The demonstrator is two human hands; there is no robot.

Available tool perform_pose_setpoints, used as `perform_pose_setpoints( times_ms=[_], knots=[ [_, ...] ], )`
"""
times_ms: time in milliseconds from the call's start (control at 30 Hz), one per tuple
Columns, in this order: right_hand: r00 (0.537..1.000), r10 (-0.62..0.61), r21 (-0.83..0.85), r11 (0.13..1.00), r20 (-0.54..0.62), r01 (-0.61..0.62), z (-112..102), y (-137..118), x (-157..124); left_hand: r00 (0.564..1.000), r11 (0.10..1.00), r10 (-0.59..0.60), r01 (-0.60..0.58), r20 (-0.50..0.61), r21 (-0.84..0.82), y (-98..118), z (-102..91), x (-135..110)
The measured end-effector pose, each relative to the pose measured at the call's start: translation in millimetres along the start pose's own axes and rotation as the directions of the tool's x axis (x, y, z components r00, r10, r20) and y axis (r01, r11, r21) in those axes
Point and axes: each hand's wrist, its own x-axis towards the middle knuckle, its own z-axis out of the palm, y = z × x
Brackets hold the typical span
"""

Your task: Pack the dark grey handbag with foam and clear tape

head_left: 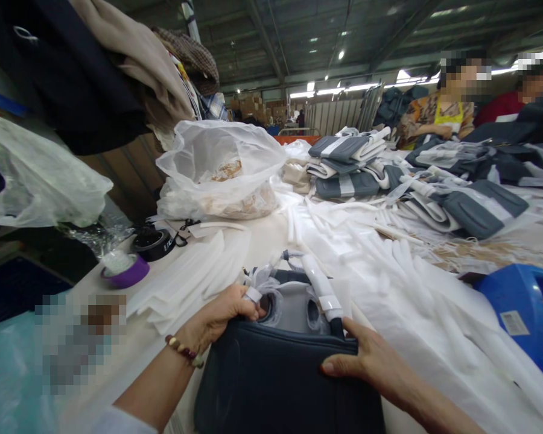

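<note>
Two hands meet on a dark navy bag (276, 386) at the bottom centre of the frame, where it stands on the white-covered table (434, 313). Our left hand (219, 316), a beaded bracelet at its wrist, pinches the bag's upper left rim — its fingers (247, 307) are curled narrow around the edge beside a paper-wrapped handle (319, 286). Our right hand (366, 361) lies flat along the top right rim, fingers nearly straight and pressed on the leather, thumb down the front face. So the bag sits directly under and between both sets of fingers, its grey lining open between them.

Just beyond, toward the centre, loose white wrapping sheets (199, 265) cover the table. At left centre we see a purple tape roll (125, 271) and a black one (152, 243); above them a clear plastic sack (221, 169). Grey-and-white folded bags (348, 166) are stacked at upper centre, and a blue plastic object (525, 307) sits at the right edge. Two other people sit at the upper right — well apart from us.
</note>
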Motion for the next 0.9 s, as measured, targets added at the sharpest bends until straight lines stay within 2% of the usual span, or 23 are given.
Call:
perform_pose_setpoints(
  times_ms=[200,300,433,600,900],
  knots=[
    [0.999,-0.008,0.092,0.996,0.032,0.005,2,2,3,0.999,0.992,-0.004,0.01,0.053,-0.125,-3,1.6,3],
    [0.999,-0.029,0.137,0.99,0.041,0.023,2,2,5,1.0,0.995,-0.008,0.008,0.008,-0.102,2,7.8,5],
    [1.0,-0.021,0.117,0.993,0.016,0.019,2,0,7,0.997,0.998,-0.038,0.035,-0.069,-0.052,10,10.7,9],
    [1.0,-0.018,0.128,0.992,0.022,0.015,3,1,5,0.998,0.989,-0.067,0.069,0.02,-0.129,18,12.8,19],
    [1.0,-0.025,0.097,0.995,0.006,0.024,4,3,5,0.992,0.978,-0.007,-0.019,-0.126,-0.207,14,26.8,32]
  ],
)
